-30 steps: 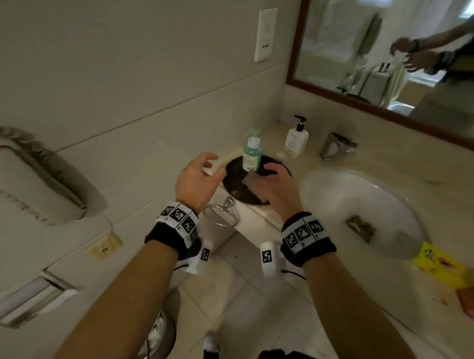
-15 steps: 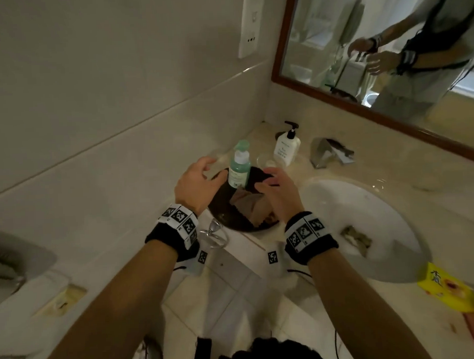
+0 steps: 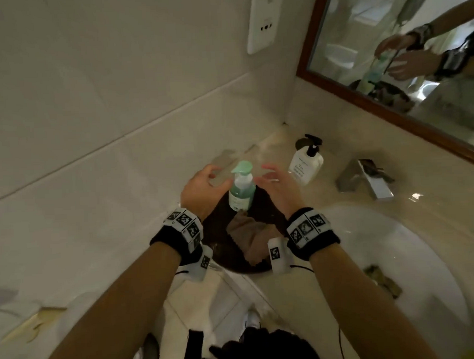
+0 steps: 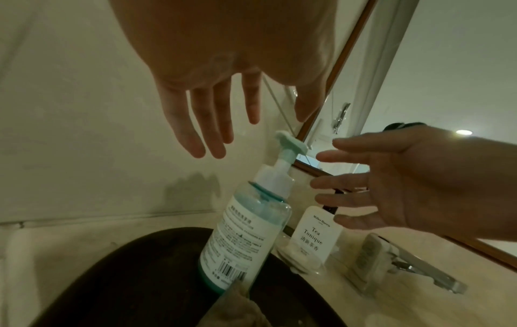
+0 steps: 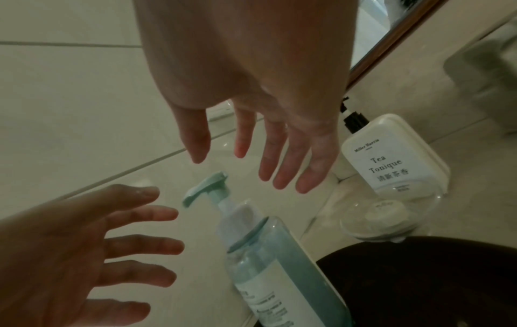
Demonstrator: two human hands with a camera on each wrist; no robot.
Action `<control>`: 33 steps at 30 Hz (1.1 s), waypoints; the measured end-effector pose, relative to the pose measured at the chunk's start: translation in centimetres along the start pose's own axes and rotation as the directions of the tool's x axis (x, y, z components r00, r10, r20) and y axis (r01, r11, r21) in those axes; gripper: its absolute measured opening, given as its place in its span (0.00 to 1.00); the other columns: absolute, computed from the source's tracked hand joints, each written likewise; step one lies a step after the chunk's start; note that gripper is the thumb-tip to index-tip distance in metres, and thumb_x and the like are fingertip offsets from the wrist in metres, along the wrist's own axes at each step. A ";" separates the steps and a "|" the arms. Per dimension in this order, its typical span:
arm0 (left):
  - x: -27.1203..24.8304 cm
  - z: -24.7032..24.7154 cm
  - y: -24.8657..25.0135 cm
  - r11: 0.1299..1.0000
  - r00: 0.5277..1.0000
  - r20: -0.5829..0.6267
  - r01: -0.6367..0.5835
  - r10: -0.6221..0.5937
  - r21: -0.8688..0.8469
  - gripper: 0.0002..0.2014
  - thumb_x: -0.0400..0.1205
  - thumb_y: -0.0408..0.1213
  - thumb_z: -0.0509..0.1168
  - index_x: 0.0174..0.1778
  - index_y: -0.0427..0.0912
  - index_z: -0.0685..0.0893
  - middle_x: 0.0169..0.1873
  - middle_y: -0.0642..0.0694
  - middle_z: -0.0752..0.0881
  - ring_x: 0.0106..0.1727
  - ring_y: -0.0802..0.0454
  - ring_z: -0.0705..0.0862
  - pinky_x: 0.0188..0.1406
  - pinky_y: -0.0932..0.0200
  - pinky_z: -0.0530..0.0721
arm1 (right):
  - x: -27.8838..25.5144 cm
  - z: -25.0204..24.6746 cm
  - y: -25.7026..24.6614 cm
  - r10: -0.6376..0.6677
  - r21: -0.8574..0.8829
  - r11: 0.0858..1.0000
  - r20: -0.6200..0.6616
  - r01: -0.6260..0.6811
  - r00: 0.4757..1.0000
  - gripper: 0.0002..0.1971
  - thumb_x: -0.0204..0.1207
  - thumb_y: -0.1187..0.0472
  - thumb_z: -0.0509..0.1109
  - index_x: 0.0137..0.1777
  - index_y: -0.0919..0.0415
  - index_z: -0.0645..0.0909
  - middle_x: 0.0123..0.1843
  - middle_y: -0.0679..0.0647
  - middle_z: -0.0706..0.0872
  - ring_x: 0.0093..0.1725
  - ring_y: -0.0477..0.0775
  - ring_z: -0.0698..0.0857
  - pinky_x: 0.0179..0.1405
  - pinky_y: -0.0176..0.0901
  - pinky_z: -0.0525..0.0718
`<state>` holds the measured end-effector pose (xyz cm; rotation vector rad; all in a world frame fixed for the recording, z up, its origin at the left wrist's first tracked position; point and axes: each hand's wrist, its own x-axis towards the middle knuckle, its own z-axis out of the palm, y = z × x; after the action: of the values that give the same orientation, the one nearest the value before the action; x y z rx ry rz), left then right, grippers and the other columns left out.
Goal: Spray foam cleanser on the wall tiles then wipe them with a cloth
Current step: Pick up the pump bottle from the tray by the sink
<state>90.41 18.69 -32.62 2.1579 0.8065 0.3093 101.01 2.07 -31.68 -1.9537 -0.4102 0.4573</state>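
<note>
Foam cleanser bottle (image 3: 240, 188): clear body, teal liquid, pale green pump head, white printed label; stands upright at the far edge of a dark round tray (image 3: 218, 223), close to the wall tiles (image 3: 119, 116).
Cloth (image 3: 249, 233): brown, crumpled, lying in the same tray just in front of the bottle.
Left hand (image 3: 203, 190): fingers straight and spread wide, holding nothing, just beside the bottle on its wall side; in the left wrist view the fingertips (image 4: 196, 146) sit near the pump head without touching.
Right hand (image 3: 278, 187): likewise spread wide and empty, flanking the bottle on the other side.
White pump bottle (image 3: 306, 165): marked "Tea Tonique", black pump, on the table behind the right hand.
Faucet (image 3: 366, 180): chrome, beside the white sink (image 3: 423, 252).
Mirror (image 3: 415, 63): wood-framed, above the table.
</note>
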 end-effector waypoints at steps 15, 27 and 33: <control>2.5 2.3 -1.2 0.998 0.997 -0.048 0.058 -0.059 -0.022 0.28 0.74 0.68 0.67 0.64 0.56 0.82 0.55 0.54 0.87 0.50 0.51 0.87 0.55 0.49 0.86 | 4.8 1.9 1.1 -0.093 0.167 0.985 0.263 0.049 0.960 0.12 0.69 0.40 0.74 0.52 0.35 0.87 0.60 0.52 0.89 0.62 0.60 0.87 0.67 0.67 0.82; 3.3 3.3 -0.3 0.985 0.994 0.061 0.103 -0.096 -0.140 0.31 0.68 0.74 0.64 0.56 0.55 0.86 0.49 0.56 0.89 0.49 0.54 0.88 0.55 0.53 0.85 | 3.8 1.5 0.5 0.116 0.272 0.951 0.137 -0.150 0.984 0.07 0.81 0.54 0.73 0.47 0.56 0.79 0.50 0.56 0.86 0.49 0.52 0.84 0.52 0.46 0.83; 3.2 3.4 -0.4 0.973 0.990 0.134 0.067 -0.038 -0.223 0.08 0.77 0.61 0.70 0.46 0.65 0.87 0.44 0.61 0.88 0.47 0.63 0.86 0.50 0.63 0.83 | 3.7 1.3 0.2 0.201 0.280 0.933 0.112 -0.225 0.973 0.11 0.83 0.54 0.70 0.41 0.54 0.75 0.48 0.56 0.81 0.50 0.55 0.81 0.51 0.52 0.78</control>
<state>94.25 18.88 -35.34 1.9186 0.7180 0.2209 103.66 4.77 -32.84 -1.7007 -0.1693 0.6997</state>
